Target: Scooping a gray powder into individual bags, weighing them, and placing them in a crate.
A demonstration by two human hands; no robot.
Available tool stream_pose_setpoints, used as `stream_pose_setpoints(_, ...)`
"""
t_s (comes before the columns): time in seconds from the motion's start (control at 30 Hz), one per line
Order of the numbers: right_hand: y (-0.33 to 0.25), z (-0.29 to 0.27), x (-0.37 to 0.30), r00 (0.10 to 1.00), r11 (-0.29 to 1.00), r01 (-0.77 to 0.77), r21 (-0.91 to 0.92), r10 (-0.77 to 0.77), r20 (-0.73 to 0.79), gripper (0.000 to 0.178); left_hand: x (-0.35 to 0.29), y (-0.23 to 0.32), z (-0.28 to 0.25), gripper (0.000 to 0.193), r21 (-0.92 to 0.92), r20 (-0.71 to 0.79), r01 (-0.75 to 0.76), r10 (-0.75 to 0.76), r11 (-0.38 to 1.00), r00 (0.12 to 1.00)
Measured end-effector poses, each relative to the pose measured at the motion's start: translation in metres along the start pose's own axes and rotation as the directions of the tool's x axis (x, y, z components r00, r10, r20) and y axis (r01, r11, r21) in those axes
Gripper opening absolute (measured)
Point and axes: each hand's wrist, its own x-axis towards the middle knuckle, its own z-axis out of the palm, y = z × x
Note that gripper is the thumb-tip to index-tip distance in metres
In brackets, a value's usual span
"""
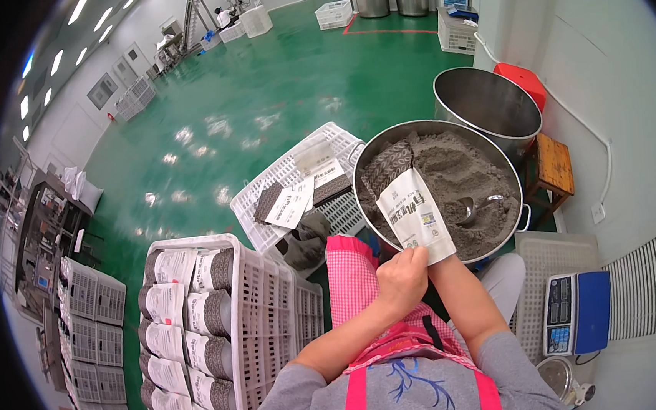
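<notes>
Your left hand (pixel 403 280) pinches the near end of the white and dark pouch (pixel 416 225), which slants over the steel pot (pixel 365 163) of grey powder (pixel 455 160). Your right hand is hidden by the pouch, so I can't tell its grip. From the pouch, a metal scoop (pixel 467 209) sits at 3 o'clock, a blue scale (pixel 592 311) at 4, and a white crate (pixel 262 303) of full pouches (pixel 165 339) at 8.

Big dark characters run across the white pouch (pixel 410 233) up front, plus a small coloured patch (pixel 428 219); its finer print's too tiny, lol. Flat pouches (pixel 291 203) and packed pouches (pixel 170 302) have dark print too, and the scale keypad's (pixel 558 306) markings are unreadable.
</notes>
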Motion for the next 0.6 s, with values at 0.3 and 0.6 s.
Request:
stream_pose_setpoints(0.3, -0.022, -0.009, -0.001, 0.993, 0.994, -0.110, -0.012, 0.111, 0.030, 0.042, -0.020, 0.021, -0.005, 0.021, -0.170, 0.277, 0.174, -0.123, 0.970, 0.953)
stream_pose_setpoints(0.6, -0.016, -0.025, -0.062, 0.977, 0.978, -0.209, 0.006, 0.209, 0.033, 0.043, 0.028, -0.126, -0.017, 0.018, -0.664, 0.404, 0.586, -0.437, 0.463, 0.803)
